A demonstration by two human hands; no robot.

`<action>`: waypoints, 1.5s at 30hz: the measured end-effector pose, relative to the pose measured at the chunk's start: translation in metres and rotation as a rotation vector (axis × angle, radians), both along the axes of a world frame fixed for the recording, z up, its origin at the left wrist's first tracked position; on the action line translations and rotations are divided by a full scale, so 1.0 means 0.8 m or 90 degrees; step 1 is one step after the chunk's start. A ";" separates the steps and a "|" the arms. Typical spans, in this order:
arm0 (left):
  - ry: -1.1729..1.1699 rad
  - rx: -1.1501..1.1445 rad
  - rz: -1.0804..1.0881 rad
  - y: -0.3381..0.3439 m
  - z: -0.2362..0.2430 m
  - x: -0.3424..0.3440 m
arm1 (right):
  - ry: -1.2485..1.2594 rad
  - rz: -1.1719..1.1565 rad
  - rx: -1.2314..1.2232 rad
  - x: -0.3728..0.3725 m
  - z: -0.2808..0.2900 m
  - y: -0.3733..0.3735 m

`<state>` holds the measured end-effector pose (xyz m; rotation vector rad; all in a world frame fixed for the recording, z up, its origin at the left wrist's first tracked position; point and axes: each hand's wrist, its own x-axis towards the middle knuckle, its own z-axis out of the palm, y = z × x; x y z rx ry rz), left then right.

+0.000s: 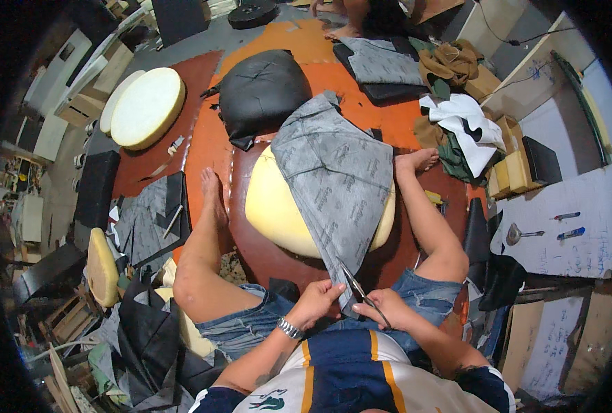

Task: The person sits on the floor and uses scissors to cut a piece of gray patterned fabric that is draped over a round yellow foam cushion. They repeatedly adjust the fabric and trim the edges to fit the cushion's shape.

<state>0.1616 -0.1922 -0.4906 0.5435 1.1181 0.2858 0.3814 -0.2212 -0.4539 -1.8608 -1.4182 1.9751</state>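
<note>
My left hand (318,303), below a wrist with a metal watch, pinches the narrow lower end of a grey printed fabric piece (333,165). Sewn seams cross this fabric, which spreads away from me over a pale yellow foam cushion (271,203). A pair of scissors (355,282) is in my right hand (388,308), its blades pointing up and left along the fabric's edge close to my left fingers. Whether the blades have fabric between them is too small to tell. The foam rests on the dark red floor covering between my legs.
A black covered cushion (265,93) lies just beyond the foam. Round foam pads (148,109) stand at the far left. Crumpled cloth (461,131), wooden blocks (516,162) and a white board (561,234) with small tools are on the right. Another person's foot (344,32) shows at the top.
</note>
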 end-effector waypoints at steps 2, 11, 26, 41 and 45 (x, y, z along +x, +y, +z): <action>0.010 -0.012 0.000 -0.001 0.003 0.001 | -0.003 0.019 -0.028 0.002 0.005 -0.002; 0.173 0.163 -0.022 0.014 -0.038 0.003 | 0.015 -0.027 -0.047 -0.016 0.000 0.001; 0.269 0.388 -0.050 0.005 -0.039 -0.001 | 0.056 -0.088 -0.016 -0.048 -0.044 0.025; 0.234 0.253 -0.045 0.008 -0.035 -0.001 | 0.047 -0.083 -0.002 -0.046 -0.040 0.027; 0.218 0.221 -0.030 0.009 -0.028 0.000 | 0.055 -0.086 -0.007 -0.046 -0.043 0.026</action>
